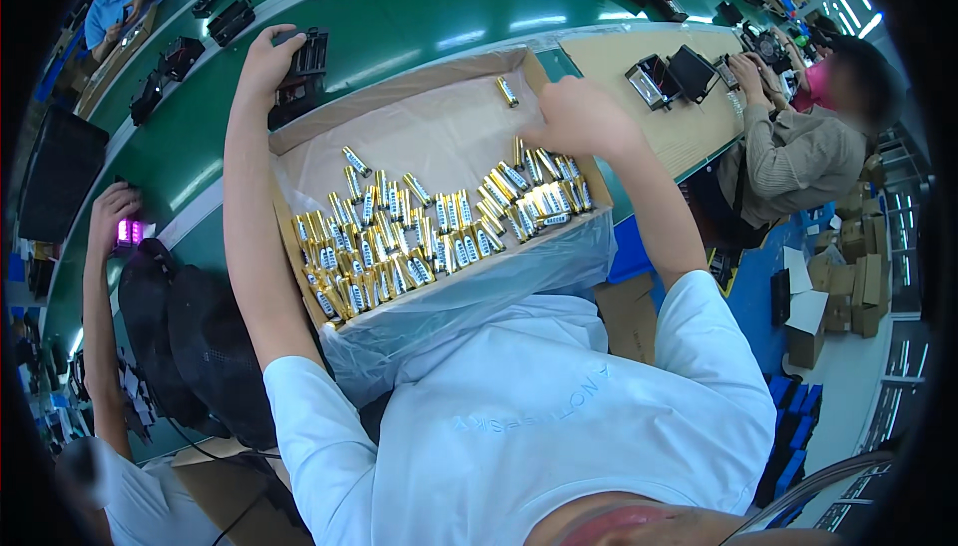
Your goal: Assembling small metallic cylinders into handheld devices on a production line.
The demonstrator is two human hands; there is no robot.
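Observation:
A shallow cardboard box [329,114], lined with clear plastic, lies in front of me with many gold and silver cylindrical batteries [399,237] heaped along its near side. Past the box's far left corner, my left hand [267,65] is closed on a black plastic device [310,55] with slots facing up. My right hand [587,119] reaches over the box's right side, fingers curled, their tips at the top of an upright battery [518,154]. The exact pinch is partly hidden by the hand. A lone battery [507,92] lies near the far wall.
A green conveyor belt [439,7] runs beyond the box, carrying black devices [180,59]. At right, an opened black device [654,82] sits on a tan board [609,52] near a seated co-worker [798,147]. Another worker's hand [115,212] is at left, beside a black bag [215,336].

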